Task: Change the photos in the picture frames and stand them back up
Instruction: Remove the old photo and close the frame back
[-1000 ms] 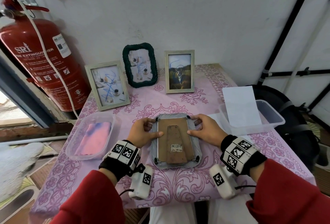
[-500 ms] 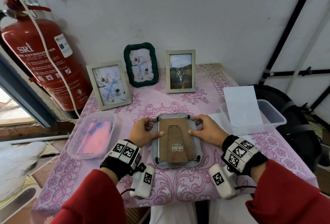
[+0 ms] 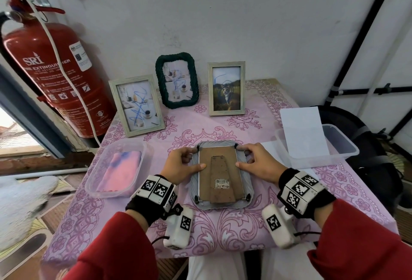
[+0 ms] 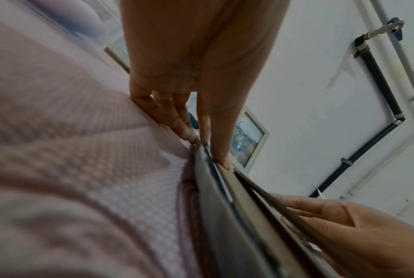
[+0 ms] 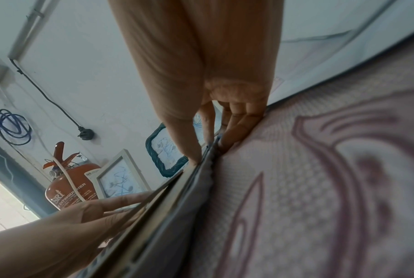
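A grey picture frame lies face down on the pink patterned tablecloth, its brown backing board and folded easel stand facing up. The left hand rests on the frame's left edge — thumb laid flat on the backing board, index fingertip at the black clip of the far left corner, other fingers curled at the rim. The right hand mirrors it on the right edge — thumb on the board, index fingertip at the far right clip. Neither hand lifts the frame. Behind stand three upright frames: a pale wooden one, a dark green rope-edged one and a pale one with a tiger photo. A clear tub with pink cloth sits left; a clear tub holding white paper sits right. A red fire extinguisher stands by the wall.
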A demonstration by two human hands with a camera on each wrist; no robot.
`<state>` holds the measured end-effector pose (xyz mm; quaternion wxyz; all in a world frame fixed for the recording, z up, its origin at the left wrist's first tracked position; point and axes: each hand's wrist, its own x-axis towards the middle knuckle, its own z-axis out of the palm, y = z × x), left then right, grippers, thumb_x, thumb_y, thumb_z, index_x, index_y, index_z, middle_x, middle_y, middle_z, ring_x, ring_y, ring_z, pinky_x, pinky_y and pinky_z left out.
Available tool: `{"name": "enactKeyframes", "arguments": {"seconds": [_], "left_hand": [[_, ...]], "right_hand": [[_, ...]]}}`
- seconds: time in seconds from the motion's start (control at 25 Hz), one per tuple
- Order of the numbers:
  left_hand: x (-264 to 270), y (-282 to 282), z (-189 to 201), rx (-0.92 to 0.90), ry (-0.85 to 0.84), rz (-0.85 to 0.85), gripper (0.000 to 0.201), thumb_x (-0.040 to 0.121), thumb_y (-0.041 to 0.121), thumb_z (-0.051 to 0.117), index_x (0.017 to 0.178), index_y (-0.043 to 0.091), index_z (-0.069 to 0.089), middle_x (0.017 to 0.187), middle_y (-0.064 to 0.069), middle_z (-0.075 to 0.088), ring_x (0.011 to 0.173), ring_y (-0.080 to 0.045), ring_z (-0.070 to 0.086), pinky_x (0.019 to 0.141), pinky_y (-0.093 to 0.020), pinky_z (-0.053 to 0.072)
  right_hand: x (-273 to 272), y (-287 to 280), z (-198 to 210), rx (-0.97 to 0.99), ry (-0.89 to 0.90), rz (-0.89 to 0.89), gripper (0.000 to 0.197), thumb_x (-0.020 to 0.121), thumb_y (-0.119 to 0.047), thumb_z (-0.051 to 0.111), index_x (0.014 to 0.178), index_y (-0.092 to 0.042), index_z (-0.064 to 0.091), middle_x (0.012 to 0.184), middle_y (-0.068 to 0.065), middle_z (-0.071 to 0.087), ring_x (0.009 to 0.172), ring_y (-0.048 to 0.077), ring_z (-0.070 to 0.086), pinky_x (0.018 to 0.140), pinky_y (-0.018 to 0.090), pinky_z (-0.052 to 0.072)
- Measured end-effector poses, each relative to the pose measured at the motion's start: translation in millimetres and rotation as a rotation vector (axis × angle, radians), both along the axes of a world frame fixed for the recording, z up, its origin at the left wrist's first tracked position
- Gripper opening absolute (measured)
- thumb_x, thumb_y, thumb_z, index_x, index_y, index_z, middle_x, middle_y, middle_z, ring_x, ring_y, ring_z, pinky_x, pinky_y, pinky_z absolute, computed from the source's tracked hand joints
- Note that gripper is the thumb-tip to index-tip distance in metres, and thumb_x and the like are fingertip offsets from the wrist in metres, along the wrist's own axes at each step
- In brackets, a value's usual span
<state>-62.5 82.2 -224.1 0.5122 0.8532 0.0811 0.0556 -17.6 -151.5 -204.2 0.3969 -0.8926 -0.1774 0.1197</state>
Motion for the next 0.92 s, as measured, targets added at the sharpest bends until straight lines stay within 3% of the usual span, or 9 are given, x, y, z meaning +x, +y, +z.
{"name": "enactKeyframes", "arguments": {"seconds": [0.2,0.56,0.68,0.92], "left_hand": [[-2.1,-0.4,-0.3,0.012,-0.003,0.005,0.052,0.071,0.008,0.078,0.120,0.003,0.059,0.089,-0.006,0.044,0.081,-0.015,0.042,0.065,-0.005,0.038],[-2.6,-1.1,0.0,0.038,-0.001,-0.005,0.053,0.073,0.009,0.077,0.122,0.003,0.059,0.089,-0.006,0.044,0.083,-0.016,0.042,0.071,-0.012,0.038],[-2.2,-0.8,-0.2,0.043,-0.003,-0.010,0.053,0.073,0.009,0.077,0.123,0.003,0.058,0.088,-0.005,0.042,0.081,-0.015,0.041,0.069,-0.009,0.037],[-1.9,0.2,0.5,0.075,0.002,-0.026,0.052,0.074,0.011,0.077,0.122,0.006,0.058,0.088,-0.004,0.043,0.081,-0.014,0.041,0.065,-0.004,0.036]], "right_hand": [[-0.2,-1.4,0.9,0.006,-0.013,0.013,0.053,0.083,-0.018,0.068,0.132,-0.011,0.050,0.109,0.005,0.038,0.093,0.013,0.049,0.092,0.020,0.040],[-0.1,-2.2,0.0,-0.001,-0.017,0.030,0.053,0.084,-0.019,0.068,0.133,-0.011,0.049,0.110,0.005,0.037,0.094,0.013,0.051,0.088,0.016,0.038],[0.0,-2.6,-1.0,-0.011,-0.019,0.035,0.053,0.085,-0.019,0.067,0.134,-0.012,0.049,0.108,0.004,0.036,0.092,0.012,0.051,0.086,0.013,0.036],[0.7,-1.6,-0.1,-0.055,-0.003,0.076,0.053,0.088,-0.019,0.062,0.137,-0.011,0.044,0.108,0.004,0.032,0.091,0.013,0.048,0.096,0.018,0.036]]}}
